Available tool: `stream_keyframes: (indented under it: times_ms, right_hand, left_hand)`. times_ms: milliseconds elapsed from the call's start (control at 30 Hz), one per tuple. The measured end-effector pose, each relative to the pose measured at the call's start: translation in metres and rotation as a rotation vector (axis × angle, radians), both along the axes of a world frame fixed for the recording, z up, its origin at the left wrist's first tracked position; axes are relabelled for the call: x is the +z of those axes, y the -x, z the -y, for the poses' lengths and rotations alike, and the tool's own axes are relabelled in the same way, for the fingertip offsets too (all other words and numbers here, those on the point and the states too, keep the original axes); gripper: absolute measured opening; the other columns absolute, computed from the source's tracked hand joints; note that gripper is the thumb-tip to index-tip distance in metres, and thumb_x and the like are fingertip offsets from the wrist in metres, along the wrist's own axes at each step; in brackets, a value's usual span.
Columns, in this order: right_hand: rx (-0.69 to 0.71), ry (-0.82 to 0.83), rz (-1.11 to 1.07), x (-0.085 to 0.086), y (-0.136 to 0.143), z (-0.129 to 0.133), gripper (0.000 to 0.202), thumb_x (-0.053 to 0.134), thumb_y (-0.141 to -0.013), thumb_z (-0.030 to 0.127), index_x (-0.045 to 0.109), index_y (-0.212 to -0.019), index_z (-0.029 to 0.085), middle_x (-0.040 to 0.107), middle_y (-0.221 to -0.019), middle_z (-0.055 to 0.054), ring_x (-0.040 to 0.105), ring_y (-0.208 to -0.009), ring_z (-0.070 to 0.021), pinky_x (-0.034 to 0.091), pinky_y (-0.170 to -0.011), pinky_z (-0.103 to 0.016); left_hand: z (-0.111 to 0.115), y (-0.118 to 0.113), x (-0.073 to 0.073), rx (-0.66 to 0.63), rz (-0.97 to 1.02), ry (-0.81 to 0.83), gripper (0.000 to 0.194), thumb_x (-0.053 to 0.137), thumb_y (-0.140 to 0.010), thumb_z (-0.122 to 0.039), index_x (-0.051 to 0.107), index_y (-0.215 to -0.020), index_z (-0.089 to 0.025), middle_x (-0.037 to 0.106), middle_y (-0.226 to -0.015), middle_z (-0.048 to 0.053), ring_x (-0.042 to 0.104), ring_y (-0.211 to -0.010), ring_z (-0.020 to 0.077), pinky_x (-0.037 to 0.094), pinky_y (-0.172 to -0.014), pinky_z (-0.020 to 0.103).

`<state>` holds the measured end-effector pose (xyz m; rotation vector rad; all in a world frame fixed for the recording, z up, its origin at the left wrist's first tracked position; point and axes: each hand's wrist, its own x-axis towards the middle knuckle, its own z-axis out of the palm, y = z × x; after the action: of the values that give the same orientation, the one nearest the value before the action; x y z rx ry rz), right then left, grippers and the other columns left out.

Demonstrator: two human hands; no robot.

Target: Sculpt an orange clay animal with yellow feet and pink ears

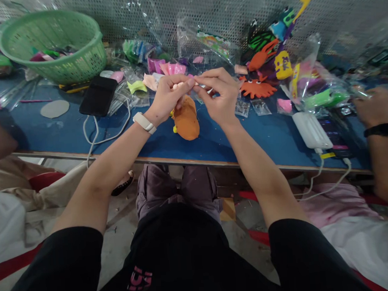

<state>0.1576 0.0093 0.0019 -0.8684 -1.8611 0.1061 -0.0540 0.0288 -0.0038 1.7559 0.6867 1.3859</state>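
Note:
My left hand (170, 94), with a white band on its wrist, has its thumb and fingers closed together. Opposite it, my right hand (222, 94) makes a pinch, and the fingertips of both hands meet. A small piece of pink modelling clay (191, 76) shows between them, partly hidden by the fingers. Just below the left fingers is an orange clay figure (186, 121) with yellow bits on its left side. Its upper part is covered by my left hand; whether that hand supports it I cannot tell.
A green basket (99, 56) stands at the back left. A black phone (98, 95) with a white cable lies before it. Orange clay crab (258, 89), bagged clay and a white power bank (311, 130) are to the right. A co-worker's hand (375, 106) is at far right.

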Motion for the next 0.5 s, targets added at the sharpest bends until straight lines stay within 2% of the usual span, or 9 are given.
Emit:
stream_keyframes:
  times_ms: [100,200,300,400,500]
  right_hand:
    - [-0.002,0.005,-0.012,-0.001,0.000,0.001,0.051,0.060,-0.114,0.080,0.086,-0.132,0.040,0.082,-0.139,-0.010,0.085,-0.122,-0.0362,0.080,-0.092,-0.055]
    - [0.011,0.047,-0.006,0.001,-0.002,0.002,0.055,0.062,-0.112,0.083,0.082,-0.142,0.041,0.077,-0.148,-0.010,0.086,-0.119,-0.0349,0.079,-0.089,-0.051]
    - [0.057,0.087,0.028,0.007,-0.006,0.004,0.060,0.063,-0.111,0.085,0.076,-0.153,0.043,0.073,-0.156,-0.010,0.087,-0.116,-0.0324,0.079,-0.087,-0.047]
    - [0.129,0.109,0.086,0.012,-0.008,0.004,0.060,0.066,-0.109,0.085,0.076,-0.151,0.043,0.072,-0.157,-0.010,0.086,-0.114,-0.0309,0.079,-0.083,-0.045]
    - [0.155,0.143,0.109,0.012,-0.008,0.004,0.058,0.069,-0.108,0.084,0.079,-0.145,0.041,0.074,-0.155,-0.011,0.086,-0.114,-0.0309,0.079,-0.082,-0.044]
  left_hand:
    - [-0.001,0.000,0.000,0.008,-0.012,0.011,0.059,0.076,-0.106,-0.080,0.074,-0.096,-0.022,0.062,-0.075,-0.001,0.051,-0.049,0.0065,0.042,-0.046,0.020]
    - [-0.001,0.001,0.002,0.016,-0.024,-0.009,0.057,0.079,-0.104,-0.079,0.075,-0.096,-0.023,0.061,-0.075,-0.001,0.049,-0.049,0.0066,0.043,-0.047,0.021]
    - [0.001,0.002,0.005,0.038,-0.056,-0.052,0.056,0.082,-0.102,-0.077,0.074,-0.095,-0.022,0.054,-0.068,-0.003,0.055,-0.053,0.0104,0.051,-0.054,0.024]
    - [0.003,0.002,0.007,0.041,-0.081,-0.086,0.052,0.085,-0.101,-0.073,0.073,-0.093,-0.023,0.052,-0.066,-0.002,0.064,-0.064,0.0161,0.061,-0.065,0.029]
    - [0.005,0.003,0.008,0.019,-0.092,-0.091,0.051,0.088,-0.099,-0.071,0.072,-0.093,-0.023,0.052,-0.066,-0.002,0.065,-0.067,0.0176,0.064,-0.068,0.031]
